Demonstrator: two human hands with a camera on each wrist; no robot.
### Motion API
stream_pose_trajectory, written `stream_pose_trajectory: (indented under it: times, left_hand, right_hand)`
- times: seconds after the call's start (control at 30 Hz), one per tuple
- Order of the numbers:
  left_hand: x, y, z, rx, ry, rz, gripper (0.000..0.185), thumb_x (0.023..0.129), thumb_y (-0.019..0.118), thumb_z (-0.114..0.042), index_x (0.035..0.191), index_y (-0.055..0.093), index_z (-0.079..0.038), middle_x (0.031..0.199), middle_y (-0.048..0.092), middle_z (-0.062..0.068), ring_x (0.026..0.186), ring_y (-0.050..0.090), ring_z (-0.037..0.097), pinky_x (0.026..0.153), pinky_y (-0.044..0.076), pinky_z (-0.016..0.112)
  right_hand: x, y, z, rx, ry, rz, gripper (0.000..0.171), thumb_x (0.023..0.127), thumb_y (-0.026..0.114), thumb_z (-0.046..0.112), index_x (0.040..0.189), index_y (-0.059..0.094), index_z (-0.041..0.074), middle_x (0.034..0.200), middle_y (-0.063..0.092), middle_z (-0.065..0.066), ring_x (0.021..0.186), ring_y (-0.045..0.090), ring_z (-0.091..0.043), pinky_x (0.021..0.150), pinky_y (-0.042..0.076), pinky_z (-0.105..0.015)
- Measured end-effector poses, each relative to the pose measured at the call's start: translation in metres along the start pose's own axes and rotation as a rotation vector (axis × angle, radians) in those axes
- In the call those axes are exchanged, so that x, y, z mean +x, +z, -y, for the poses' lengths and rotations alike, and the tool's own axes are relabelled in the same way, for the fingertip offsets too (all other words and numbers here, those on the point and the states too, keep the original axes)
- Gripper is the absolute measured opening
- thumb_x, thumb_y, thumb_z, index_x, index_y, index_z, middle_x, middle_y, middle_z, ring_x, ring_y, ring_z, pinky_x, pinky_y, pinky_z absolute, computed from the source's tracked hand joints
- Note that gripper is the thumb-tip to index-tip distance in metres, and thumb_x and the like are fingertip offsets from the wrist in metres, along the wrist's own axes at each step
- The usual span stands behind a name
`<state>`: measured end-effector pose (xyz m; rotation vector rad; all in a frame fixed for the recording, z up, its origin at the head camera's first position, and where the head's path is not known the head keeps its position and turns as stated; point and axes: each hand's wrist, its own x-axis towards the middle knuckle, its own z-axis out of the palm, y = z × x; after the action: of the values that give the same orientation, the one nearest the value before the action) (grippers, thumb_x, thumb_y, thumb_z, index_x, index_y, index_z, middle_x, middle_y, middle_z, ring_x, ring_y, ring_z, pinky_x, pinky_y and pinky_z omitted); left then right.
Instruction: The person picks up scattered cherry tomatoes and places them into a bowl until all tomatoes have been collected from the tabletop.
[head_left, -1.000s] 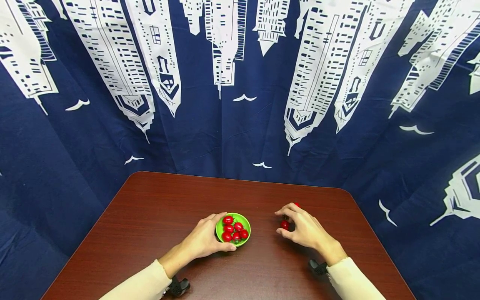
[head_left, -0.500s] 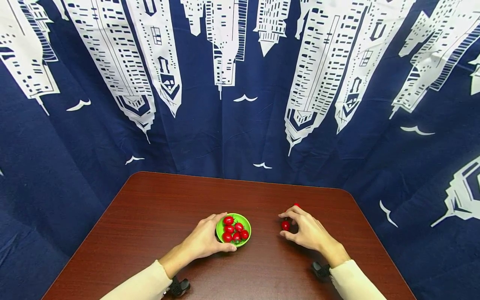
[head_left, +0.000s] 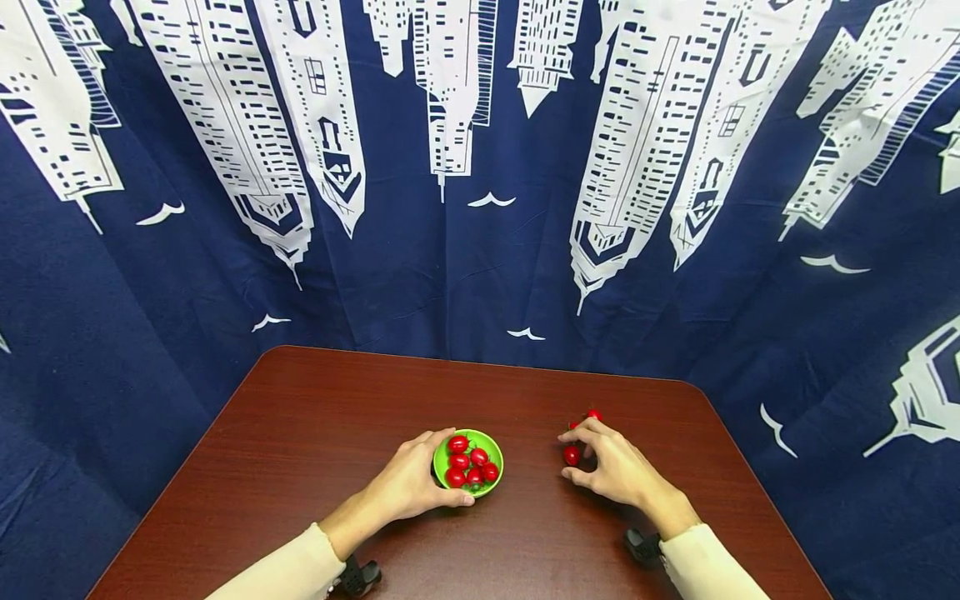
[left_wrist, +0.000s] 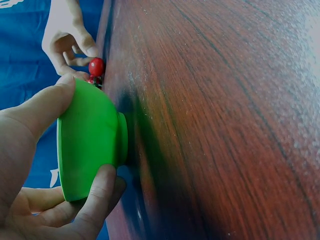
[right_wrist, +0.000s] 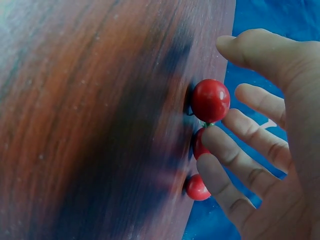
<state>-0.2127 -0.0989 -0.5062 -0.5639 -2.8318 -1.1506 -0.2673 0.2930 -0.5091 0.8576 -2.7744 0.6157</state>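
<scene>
Left hand (head_left: pixel 411 483) grip curled; right hand (head_left: pixel 613 467) fingers loosely bent.

Green bowl (head_left: pixel 491 444), red tomatoes (head_left: pixel 459 460), reddish-brown table (head_left: pixel 315 417), navy-white skyline curtain (head_left: pixel 480 167).

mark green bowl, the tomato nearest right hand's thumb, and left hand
green bowl (head_left: pixel 491 444): head view, on its far right rim.
tomato (head_left: pixel 572 455): head view, on the middle of its red skin.
left hand (head_left: pixel 408 482): head view, on the back of the hand.

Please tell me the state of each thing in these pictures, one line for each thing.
Green bowl: upright on the table, holding red tomatoes.
Left hand: grips the bowl's side.
Right hand: open, fingers beside the loose tomatoes.
Loose tomatoes: lying on the table.
</scene>
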Motion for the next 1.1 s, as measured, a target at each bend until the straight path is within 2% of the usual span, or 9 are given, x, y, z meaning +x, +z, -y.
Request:
stream_pose_trajectory:
  times: [0.23, 0.4, 0.6, 0.83, 1.1]
  left_hand:
    - [0.0004, 0.0007, 0.0010, 0.001, -0.009, 0.002, 0.115, 0.074, 0.112, -0.048, 0.165, 0.060, -0.001, 0.150, 0.075, 0.019, 0.138, 0.072, 0.041, 0.119, 0.062, 0.061]
    - [0.0000, 0.0009, 0.0006, 0.003, 0.002, -0.003, 0.114, 0.074, 0.112, -0.047, 0.164, 0.060, 0.000, 0.151, 0.074, 0.019, 0.139, 0.072, 0.041, 0.120, 0.062, 0.061]
    - [-0.0008, 0.0005, 0.0007, -0.005, 0.008, -0.002, 0.114, 0.074, 0.112, -0.046, 0.164, 0.061, 0.000, 0.151, 0.074, 0.020, 0.138, 0.072, 0.043, 0.119, 0.062, 0.062]
    - [-0.0011, 0.0009, 0.0003, -0.007, 0.012, -0.007, 0.114, 0.073, 0.112, -0.046, 0.163, 0.061, 0.001, 0.149, 0.075, 0.019, 0.136, 0.073, 0.041, 0.118, 0.062, 0.061]
    - [-0.0007, 0.0004, 0.0001, -0.010, 0.016, -0.007, 0.114, 0.073, 0.112, -0.045, 0.163, 0.061, 0.002, 0.148, 0.075, 0.020, 0.137, 0.073, 0.042, 0.118, 0.062, 0.062]
  right_hand:
    - [-0.0008, 0.0001, -0.0009, 0.054, -0.019, 0.019, 0.044, 0.092, 0.100, 0.017, 0.132, 0.083, 0.011, 0.120, 0.074, -0.003, 0.089, 0.070, -0.009, 0.079, 0.064, -0.029]
    - [-0.0012, 0.0009, 0.0004, 0.098, -0.009, 0.030, 0.041, 0.092, 0.099, 0.012, 0.129, 0.083, 0.009, 0.118, 0.074, -0.005, 0.089, 0.069, -0.007, 0.079, 0.064, -0.025]
    - [-0.0005, 0.0021, 0.0001, 0.088, -0.031, 0.030, 0.036, 0.091, 0.098, 0.009, 0.124, 0.083, 0.007, 0.117, 0.074, -0.005, 0.088, 0.071, -0.006, 0.077, 0.065, -0.028]
    - [-0.0009, 0.0029, 0.0018, 0.082, -0.038, 0.042, 0.032, 0.091, 0.095, 0.003, 0.121, 0.083, 0.004, 0.115, 0.074, -0.006, 0.086, 0.071, -0.002, 0.075, 0.063, -0.022]
    - [0.0003, 0.0060, 0.0014, 0.092, -0.085, 0.026, 0.029, 0.092, 0.095, -0.001, 0.117, 0.082, 0.005, 0.114, 0.076, -0.007, 0.084, 0.070, -0.001, 0.073, 0.064, -0.023]
